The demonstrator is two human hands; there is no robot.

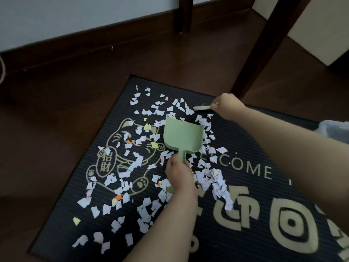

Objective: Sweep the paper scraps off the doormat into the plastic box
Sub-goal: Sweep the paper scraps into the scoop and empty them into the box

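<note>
Dark wood floor [62, 103] runs up to a pale wall with a dark skirting board, and two dark furniture legs [264, 44] stand near the mat's far edge. A black ribbed mat [217, 242] lies on the floor, printed with a beckoning cat, the word WELCOME and large pale characters. Scraps [120, 178], mostly white with a few yellow, orange and pink ones, are strewn over the mat's left half, on and around the cat print, with a denser heap [217, 184] near the mat's middle, just beside the left hand.

The left hand [179, 174] is closed around the handle of a light green dustpan [182, 136], whose pan lies on the mat among the scraps with its open mouth toward the far edge. The right hand [228, 106] is closed on the handle of a small pale brush [201, 107], whose blurred head sits low at the scraps by the mat's far edge, apart from the dustpan's mouth. A clear box [334, 131] shows partly at the frame's right edge, behind the right forearm, beside the mat's far right part.
</note>
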